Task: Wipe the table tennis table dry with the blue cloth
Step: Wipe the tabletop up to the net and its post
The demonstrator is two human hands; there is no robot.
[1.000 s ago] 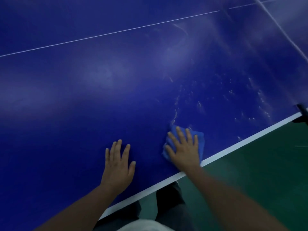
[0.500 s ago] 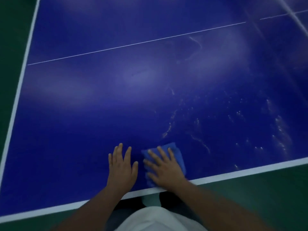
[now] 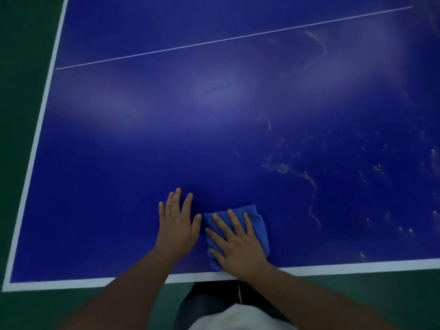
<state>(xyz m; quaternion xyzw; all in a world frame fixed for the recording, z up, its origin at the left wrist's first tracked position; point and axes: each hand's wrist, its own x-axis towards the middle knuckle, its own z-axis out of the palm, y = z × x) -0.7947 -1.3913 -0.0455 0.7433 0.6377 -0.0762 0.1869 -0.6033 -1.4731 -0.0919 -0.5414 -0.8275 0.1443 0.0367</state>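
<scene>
Green floor surrounds the table tennis table (image 3: 166, 139), water drops (image 3: 371, 163) beading right of the blue cloth (image 3: 259, 222). By the near white edge line (image 3: 357, 264), the right hand (image 3: 240, 244) presses it flat with spread fingers, likely for full contact. Just left of the cloth, the left hand (image 3: 177, 222) lies spread, apparently bracing.

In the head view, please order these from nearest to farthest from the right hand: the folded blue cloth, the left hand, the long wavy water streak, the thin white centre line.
1. Folded blue cloth: under the right hand, touching.
2. Left hand: close on its left.
3. Long wavy water streak: out to its right.
4. Thin white centre line: far across the blue table.
</scene>
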